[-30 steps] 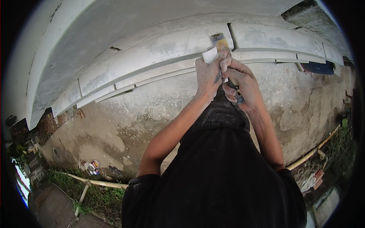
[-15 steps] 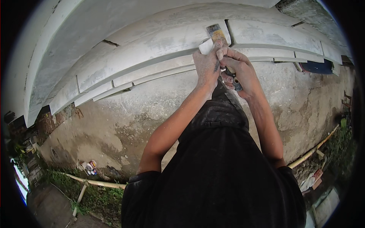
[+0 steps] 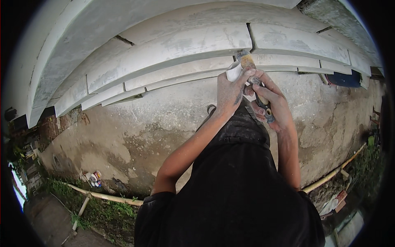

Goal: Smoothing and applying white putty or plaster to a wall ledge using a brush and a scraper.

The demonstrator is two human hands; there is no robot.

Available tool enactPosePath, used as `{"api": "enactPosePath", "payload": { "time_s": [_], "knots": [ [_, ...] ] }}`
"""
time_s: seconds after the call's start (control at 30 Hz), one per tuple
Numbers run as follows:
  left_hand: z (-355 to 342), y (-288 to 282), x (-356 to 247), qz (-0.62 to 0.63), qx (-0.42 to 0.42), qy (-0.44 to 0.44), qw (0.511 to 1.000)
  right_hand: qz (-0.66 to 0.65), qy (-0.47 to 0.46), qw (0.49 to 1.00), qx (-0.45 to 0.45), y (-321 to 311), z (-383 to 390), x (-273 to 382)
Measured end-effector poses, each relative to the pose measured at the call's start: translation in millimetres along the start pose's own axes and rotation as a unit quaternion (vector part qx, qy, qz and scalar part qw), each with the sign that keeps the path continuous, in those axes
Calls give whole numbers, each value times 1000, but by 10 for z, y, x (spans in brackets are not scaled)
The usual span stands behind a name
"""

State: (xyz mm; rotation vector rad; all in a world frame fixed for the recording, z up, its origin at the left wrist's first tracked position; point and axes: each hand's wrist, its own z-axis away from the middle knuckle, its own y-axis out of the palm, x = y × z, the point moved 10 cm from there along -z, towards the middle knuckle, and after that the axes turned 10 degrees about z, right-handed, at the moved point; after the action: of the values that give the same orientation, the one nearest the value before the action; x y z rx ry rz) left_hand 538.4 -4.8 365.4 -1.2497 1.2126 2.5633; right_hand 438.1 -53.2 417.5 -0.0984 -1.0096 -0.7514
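Both my dusty hands are together in front of my chest, just below the white ledge. My right hand wraps round the dark, yellow-marked handle of a scraper; its flat, stained blade points up and away from me. Between the thumb and palm of my left hand sits a white curled sheet, its exact material unclear. The left fingertips meet the scraper near the base of its blade. Part of the handle is hidden by my fingers.
Stepped white ledges run across above a stained, patchy wall. Far below, bamboo poles cross grassy ground. Small containers lie at the wall's foot on the left. A dark blue round object is under the ledge at right.
Both hands have drawn down toward my body and slightly right, bringing the scraper and white sheet with them. The blade has moved down from the ledge face to its lower edge.
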Motion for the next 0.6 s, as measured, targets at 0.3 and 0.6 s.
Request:
{"api": "enactPosePath", "payload": {
  "time_s": [0.3, 0.6],
  "knots": [
    [-1, 11, -13, -132, 35, -25, 990, 59, -9, 998, 4, -25, 9, -42],
    [-128, 2, -83, -42, 22, 41, 998, 76, -30, 997, 9, 64, -53, -49]
  ]
}}
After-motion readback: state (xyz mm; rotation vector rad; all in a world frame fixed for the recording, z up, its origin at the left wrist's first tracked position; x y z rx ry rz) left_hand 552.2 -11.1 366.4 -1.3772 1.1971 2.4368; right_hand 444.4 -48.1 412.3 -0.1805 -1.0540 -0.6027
